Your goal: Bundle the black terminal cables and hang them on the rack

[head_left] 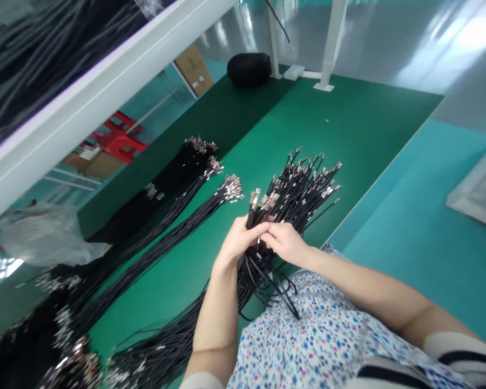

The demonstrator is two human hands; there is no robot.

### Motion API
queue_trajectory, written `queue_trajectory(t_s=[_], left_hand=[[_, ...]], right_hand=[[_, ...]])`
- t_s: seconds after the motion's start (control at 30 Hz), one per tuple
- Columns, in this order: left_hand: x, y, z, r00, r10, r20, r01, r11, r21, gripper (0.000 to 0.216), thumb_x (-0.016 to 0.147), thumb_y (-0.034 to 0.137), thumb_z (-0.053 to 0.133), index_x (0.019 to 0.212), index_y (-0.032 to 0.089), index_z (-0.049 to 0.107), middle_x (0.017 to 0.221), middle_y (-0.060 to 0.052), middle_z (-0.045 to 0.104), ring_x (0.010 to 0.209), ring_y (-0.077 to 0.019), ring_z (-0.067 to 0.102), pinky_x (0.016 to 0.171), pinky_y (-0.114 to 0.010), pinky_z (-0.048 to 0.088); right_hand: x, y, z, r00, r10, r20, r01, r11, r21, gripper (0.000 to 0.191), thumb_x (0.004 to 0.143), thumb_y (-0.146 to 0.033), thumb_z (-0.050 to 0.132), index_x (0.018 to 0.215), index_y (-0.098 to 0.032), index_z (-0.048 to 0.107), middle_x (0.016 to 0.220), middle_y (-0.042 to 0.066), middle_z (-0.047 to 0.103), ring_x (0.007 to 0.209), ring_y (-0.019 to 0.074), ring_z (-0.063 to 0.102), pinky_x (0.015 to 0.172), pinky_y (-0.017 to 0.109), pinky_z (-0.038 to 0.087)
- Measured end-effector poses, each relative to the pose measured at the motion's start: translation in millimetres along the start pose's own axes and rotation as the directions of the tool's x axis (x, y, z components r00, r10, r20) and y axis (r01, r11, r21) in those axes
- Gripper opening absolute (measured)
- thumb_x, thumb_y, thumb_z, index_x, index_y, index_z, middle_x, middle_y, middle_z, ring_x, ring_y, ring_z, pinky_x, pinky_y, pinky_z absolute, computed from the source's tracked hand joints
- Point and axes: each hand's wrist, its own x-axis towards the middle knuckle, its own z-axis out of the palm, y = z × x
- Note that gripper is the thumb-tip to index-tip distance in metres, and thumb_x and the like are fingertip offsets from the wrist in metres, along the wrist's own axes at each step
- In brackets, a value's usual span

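Note:
My left hand (238, 237) is closed around a small bundle of black cables (254, 217), their metal-tipped ends sticking up above the thumb. My right hand (285, 243) meets it from the right, its fingers bent against the left thumb and the cables; what its fingertips pinch is hidden. Behind and beneath both hands lies a larger pile of loose black cables (303, 189) with shiny metal ends. Its other end trails down to the lower left, under my left forearm, and a few strands loop toward the patterned apron (299, 335).
On the green table (348, 124), more cable bundles (166, 232) lie to the left beside a clear plastic bag (44, 232). A white shelf beam (105, 92) crosses the upper left. A black rounded object (249, 69) sits near a white post (332, 43). Red stools (121, 140) stand beyond.

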Motion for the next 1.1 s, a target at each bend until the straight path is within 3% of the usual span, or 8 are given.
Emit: queue_trajectory(t_s=[0.1, 0.2, 0.23, 0.3, 0.37, 0.5, 0.8, 1.1], left_hand=[[-9, -5, -6, 0.990, 0.047, -0.135, -0.053, 0.998, -0.041, 0.030, 0.070, 0.037, 0.062, 0.084, 0.011, 0.064, 0.044, 0.006, 0.036, 0.036, -0.0032, 0.029, 0.036, -0.017, 0.019], [-10, -15, -19, 0.930, 0.118, -0.348, -0.171, 0.978, -0.123, 0.026, 0.069, 0.037, 0.064, 0.069, 0.012, 0.059, 0.055, 0.001, 0.051, 0.045, -0.0054, 0.042, 0.041, -0.018, 0.029], [-9, -19, -25, 0.912, 0.127, -0.389, -0.213, 0.959, -0.186, 0.027, 0.068, 0.038, 0.064, 0.065, 0.012, 0.057, 0.061, -0.001, 0.055, 0.051, -0.0071, 0.048, 0.045, -0.018, 0.034], [-6, -26, -36, 0.914, 0.102, -0.393, -0.257, 0.895, -0.365, 0.030, 0.067, 0.039, 0.065, 0.062, 0.013, 0.051, 0.062, -0.001, 0.056, 0.057, -0.0092, 0.051, 0.053, -0.021, 0.040], [-2, -33, -45, 0.941, 0.047, -0.337, -0.236, 0.801, -0.550, 0.032, 0.067, 0.040, 0.066, 0.062, 0.015, 0.046, 0.049, 0.005, 0.044, 0.044, -0.0060, 0.043, 0.048, -0.021, 0.039], [7, -42, -51, 0.966, 0.001, -0.260, -0.185, 0.705, -0.685, 0.032, 0.070, 0.038, 0.065, 0.064, 0.015, 0.044, 0.043, 0.010, 0.026, 0.033, -0.0005, 0.020, 0.037, -0.015, 0.023], [18, -48, -57, 0.967, -0.045, -0.252, -0.156, 0.676, -0.720, 0.030, 0.071, 0.036, 0.065, 0.065, 0.014, 0.045, 0.044, 0.010, 0.023, 0.033, -0.0001, 0.020, 0.036, -0.014, 0.021], [24, -46, -51, 0.973, -0.060, -0.221, -0.117, 0.698, -0.706, 0.032, 0.068, 0.037, 0.067, 0.066, 0.014, 0.045, 0.043, 0.010, 0.026, 0.032, -0.0001, 0.022, 0.035, -0.014, 0.021]], right_hand=[[8, -1, 5, 0.997, -0.031, 0.076, 0.030, 0.999, 0.016, 0.028, 0.084, -0.024, 0.045, 0.060, -0.014, 0.054, 0.053, 0.000, 0.056, 0.048, 0.0072, 0.051, 0.052, 0.019, 0.039], [13, 34, -8, 0.950, 0.262, 0.168, -0.283, 0.952, 0.116, 0.029, 0.083, -0.034, 0.049, 0.064, -0.013, 0.058, 0.051, -0.001, 0.057, 0.040, 0.0058, 0.049, 0.042, 0.016, 0.037], [15, 52, -15, 0.894, 0.429, 0.133, -0.445, 0.886, 0.129, 0.028, 0.081, -0.035, 0.052, 0.064, -0.013, 0.059, 0.048, -0.001, 0.056, 0.036, 0.0054, 0.047, 0.038, 0.016, 0.036], [19, 89, -30, 0.706, 0.709, -0.006, -0.699, 0.697, 0.161, 0.026, 0.077, -0.032, 0.057, 0.061, -0.012, 0.057, 0.042, -0.001, 0.053, 0.030, 0.0052, 0.044, 0.032, 0.015, 0.032], [24, 121, -40, 0.576, 0.813, -0.082, -0.789, 0.580, 0.203, 0.028, 0.078, -0.031, 0.057, 0.058, -0.011, 0.054, 0.037, 0.000, 0.050, 0.027, 0.0055, 0.042, 0.029, 0.016, 0.030], [34, 145, -43, 0.496, 0.863, -0.091, -0.815, 0.499, 0.295, 0.025, 0.079, -0.027, 0.055, 0.059, -0.012, 0.050, 0.038, 0.000, 0.050, 0.029, 0.0059, 0.043, 0.028, 0.015, 0.032], [11, 128, -62, 0.421, 0.906, 0.042, -0.840, 0.372, 0.395, 0.016, 0.071, -0.019, 0.061, 0.061, -0.011, 0.054, 0.044, 0.005, 0.057, 0.034, 0.0093, 0.051, 0.033, 0.017, 0.041], [1, 128, -53, 0.461, 0.885, -0.063, -0.744, 0.424, 0.516, 0.013, 0.067, -0.013, 0.059, 0.060, -0.014, 0.048, 0.040, -0.001, 0.050, 0.029, 0.0067, 0.042, 0.028, 0.017, 0.031]])
